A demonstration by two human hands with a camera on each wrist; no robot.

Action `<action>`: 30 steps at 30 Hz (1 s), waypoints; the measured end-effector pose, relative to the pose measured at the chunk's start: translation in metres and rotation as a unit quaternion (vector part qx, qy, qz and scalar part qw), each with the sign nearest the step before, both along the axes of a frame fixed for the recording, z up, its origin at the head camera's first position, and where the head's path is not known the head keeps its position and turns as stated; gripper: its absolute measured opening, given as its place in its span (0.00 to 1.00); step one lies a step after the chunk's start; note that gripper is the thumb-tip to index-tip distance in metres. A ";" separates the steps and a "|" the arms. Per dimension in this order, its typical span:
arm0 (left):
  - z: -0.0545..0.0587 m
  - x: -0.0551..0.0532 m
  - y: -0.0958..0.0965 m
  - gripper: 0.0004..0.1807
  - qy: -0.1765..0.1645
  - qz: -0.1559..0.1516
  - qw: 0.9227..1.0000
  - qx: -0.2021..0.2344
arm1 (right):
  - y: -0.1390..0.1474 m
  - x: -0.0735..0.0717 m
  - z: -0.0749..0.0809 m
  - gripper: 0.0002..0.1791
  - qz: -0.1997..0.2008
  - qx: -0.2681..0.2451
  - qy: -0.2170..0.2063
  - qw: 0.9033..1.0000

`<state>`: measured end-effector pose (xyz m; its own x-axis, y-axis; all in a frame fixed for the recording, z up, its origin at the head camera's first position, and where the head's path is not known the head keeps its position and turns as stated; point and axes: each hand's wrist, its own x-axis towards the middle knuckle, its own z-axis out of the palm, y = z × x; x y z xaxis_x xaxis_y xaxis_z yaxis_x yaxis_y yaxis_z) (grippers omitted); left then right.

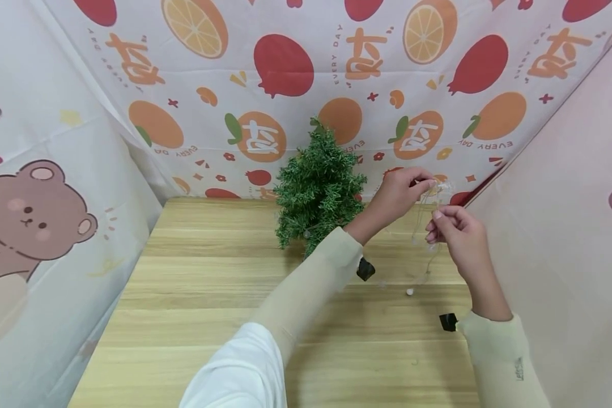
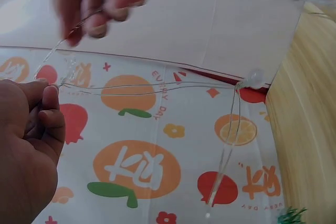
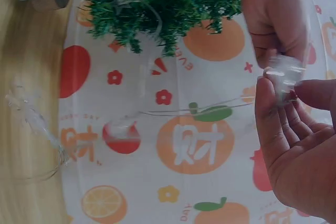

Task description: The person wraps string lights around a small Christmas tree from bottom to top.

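A thin, clear wire light string (image 2: 157, 92) with transparent plastic pieces hangs between both hands, to the right of a small green artificial Christmas tree (image 1: 318, 181). My left hand (image 1: 403, 191) pinches the wire between thumb and fingertips, beside the tree. Slightly lower and to the right, my right hand (image 1: 461, 231) holds a clear plastic piece (image 3: 286, 77) between thumb and fingers. Loops of wire dangle below the hands, and one end trails toward a small white bead (image 1: 409, 292) at the table. In the right wrist view, another wire part lies on the tree's branches.
The tree stands on a wooden table (image 1: 199, 294) against a fruit-print cloth (image 1: 306, 22). A bundle of clear wire (image 3: 34, 119) lies on the wood. Black wrist-camera pieces (image 1: 365, 269) show at the sleeves. A pale cloth wall (image 1: 566, 198) closes the right side.
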<state>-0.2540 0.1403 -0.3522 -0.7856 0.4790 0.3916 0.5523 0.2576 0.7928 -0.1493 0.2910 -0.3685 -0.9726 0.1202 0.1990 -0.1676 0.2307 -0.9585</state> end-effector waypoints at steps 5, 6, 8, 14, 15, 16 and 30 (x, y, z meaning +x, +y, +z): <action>0.010 -0.009 0.001 0.10 -0.034 -0.003 0.999 0.008 | 0.001 0.008 -0.013 0.12 0.006 -0.022 -0.016 1.000; 0.011 -0.011 0.001 0.10 -0.042 -0.002 0.999 0.014 | 0.001 0.009 -0.015 0.13 0.009 -0.026 -0.018 0.999; 0.015 -0.015 0.000 0.09 -0.046 0.001 0.999 0.022 | 0.000 0.011 -0.019 0.15 0.012 -0.036 -0.016 0.999; 0.031 -0.026 -0.006 0.09 -0.077 0.007 0.996 0.051 | -0.005 0.020 -0.026 0.12 0.011 -0.043 0.007 0.999; 0.035 -0.028 -0.008 0.09 -0.088 0.009 0.994 0.063 | -0.006 0.022 -0.027 0.12 0.012 -0.038 0.008 0.999; 0.039 -0.029 -0.010 0.09 -0.099 0.010 0.992 0.076 | -0.008 0.025 -0.028 0.13 0.014 -0.035 0.008 0.999; 0.077 -0.051 -0.031 0.10 -0.122 0.025 0.985 0.115 | -0.022 0.049 -0.038 0.13 0.024 -0.038 0.038 0.998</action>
